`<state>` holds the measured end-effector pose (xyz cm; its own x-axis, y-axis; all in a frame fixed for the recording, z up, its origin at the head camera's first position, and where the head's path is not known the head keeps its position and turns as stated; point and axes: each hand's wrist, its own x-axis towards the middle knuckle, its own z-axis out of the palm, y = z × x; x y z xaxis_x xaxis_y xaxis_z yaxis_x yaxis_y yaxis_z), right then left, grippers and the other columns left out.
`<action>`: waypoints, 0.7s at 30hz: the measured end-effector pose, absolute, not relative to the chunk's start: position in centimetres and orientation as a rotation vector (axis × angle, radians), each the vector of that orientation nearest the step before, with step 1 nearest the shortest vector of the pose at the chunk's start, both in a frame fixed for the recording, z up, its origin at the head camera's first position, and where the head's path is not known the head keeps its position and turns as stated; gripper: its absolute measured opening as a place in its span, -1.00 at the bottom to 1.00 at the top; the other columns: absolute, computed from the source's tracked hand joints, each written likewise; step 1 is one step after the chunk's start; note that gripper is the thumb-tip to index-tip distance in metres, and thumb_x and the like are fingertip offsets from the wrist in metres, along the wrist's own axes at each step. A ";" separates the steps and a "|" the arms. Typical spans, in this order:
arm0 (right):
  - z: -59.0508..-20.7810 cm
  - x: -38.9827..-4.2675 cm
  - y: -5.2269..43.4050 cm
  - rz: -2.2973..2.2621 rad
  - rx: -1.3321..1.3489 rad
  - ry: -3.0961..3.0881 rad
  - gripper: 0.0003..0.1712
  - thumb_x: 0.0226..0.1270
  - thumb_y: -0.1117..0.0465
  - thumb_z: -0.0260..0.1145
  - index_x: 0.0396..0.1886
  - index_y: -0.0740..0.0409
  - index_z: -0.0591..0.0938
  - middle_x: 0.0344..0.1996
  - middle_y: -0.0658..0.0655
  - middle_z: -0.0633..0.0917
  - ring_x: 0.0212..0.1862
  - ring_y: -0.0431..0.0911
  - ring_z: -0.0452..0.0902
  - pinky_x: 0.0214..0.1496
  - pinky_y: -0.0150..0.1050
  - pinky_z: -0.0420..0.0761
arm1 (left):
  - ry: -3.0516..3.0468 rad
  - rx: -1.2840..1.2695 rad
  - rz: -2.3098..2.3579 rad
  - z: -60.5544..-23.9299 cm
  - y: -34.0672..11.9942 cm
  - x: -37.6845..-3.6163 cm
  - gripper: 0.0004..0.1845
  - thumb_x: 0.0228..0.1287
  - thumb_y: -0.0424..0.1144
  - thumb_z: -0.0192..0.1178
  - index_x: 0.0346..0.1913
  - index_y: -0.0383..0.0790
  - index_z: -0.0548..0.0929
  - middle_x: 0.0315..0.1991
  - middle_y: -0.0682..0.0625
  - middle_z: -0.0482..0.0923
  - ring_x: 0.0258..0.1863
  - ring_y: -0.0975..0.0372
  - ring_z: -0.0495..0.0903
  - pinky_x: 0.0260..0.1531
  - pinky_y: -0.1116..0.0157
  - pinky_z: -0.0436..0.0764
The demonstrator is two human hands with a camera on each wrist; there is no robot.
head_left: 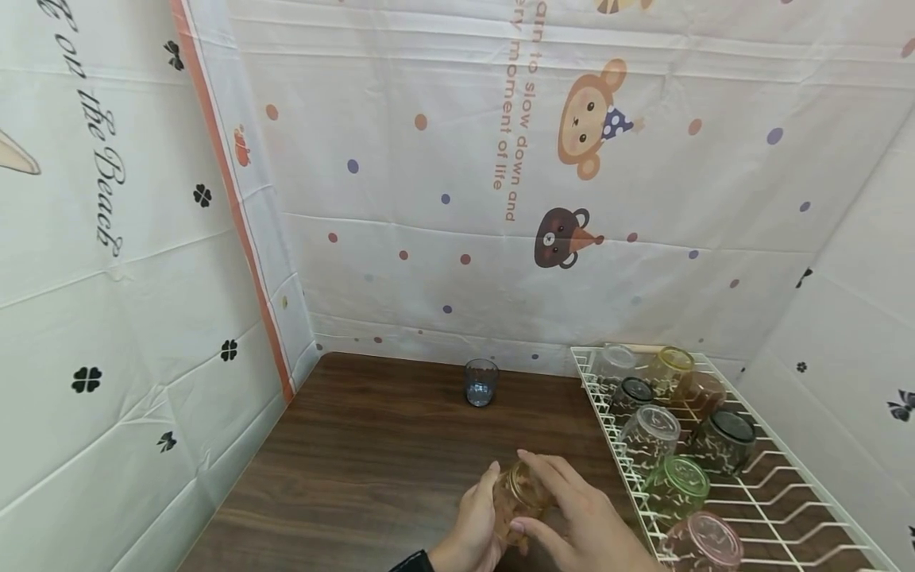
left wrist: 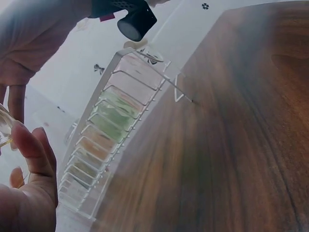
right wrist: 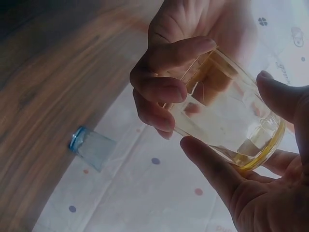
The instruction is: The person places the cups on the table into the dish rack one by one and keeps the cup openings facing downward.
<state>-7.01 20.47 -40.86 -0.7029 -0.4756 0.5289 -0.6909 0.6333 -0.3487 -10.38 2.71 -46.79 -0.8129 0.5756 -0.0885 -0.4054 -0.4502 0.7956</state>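
A clear, yellow-tinted drinking glass [head_left: 509, 502] is held between both hands above the front of the table. My left hand [head_left: 472, 520] grips one end, its fingers curled round the wall in the right wrist view. The right hand [head_left: 582, 508] holds the other end, with thumb and fingers about the thick yellow base [right wrist: 263, 157]. That view shows the glass tilted. Only a sliver of it appears at the left edge of the left wrist view. Farther back, a blue glass [head_left: 481, 383] stands on the brown wooden table [head_left: 372, 453].
To the right, a white wire rack [head_left: 782, 520] carries several glasses, among them a green glass [head_left: 677, 486], a pink glass [head_left: 704, 542] and a dark grey glass [head_left: 725, 441]. Printed white cloth [head_left: 429, 278] hangs behind the table and along both sides.
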 end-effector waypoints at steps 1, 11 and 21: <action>-40.9 -7.0 20.5 0.781 0.934 -2.473 -0.14 0.37 0.01 0.55 0.58 0.01 0.42 0.21 0.07 0.66 -0.16 -0.49 0.49 -0.28 -0.39 0.62 | 1.171 0.264 2.255 -46.8 2.7 -10.3 -0.38 0.78 0.17 -0.42 -0.08 -0.09 0.64 -0.42 0.20 0.63 -0.55 0.41 0.51 -0.52 0.47 0.62; -40.8 -6.7 20.7 0.790 0.948 -2.427 -0.14 0.35 0.06 0.58 0.58 0.02 0.43 0.19 0.07 0.66 -0.23 -0.54 0.42 -0.34 -0.46 0.51 | 1.159 0.324 2.238 -46.9 2.9 -10.3 -0.37 0.78 0.17 -0.43 -0.08 -0.06 0.65 -0.45 0.24 0.64 -0.56 0.45 0.51 -0.52 0.51 0.63; -40.5 -6.4 21.2 0.725 0.943 -2.401 -0.14 0.31 0.04 0.60 0.54 0.07 0.47 0.16 0.02 0.67 -0.16 -0.50 0.52 -0.28 -0.41 0.66 | 1.183 0.432 2.184 -47.0 2.8 -10.2 -0.39 0.78 0.20 -0.43 0.02 0.00 0.65 -0.31 0.27 0.73 -0.45 0.46 0.60 -0.39 0.50 0.70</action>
<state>-6.45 21.21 -40.53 -0.6603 -0.4770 0.5801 -0.7183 0.6267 -0.3022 -10.23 2.83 -46.95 -0.7604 0.6495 -0.0038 -0.3580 -0.4142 0.8368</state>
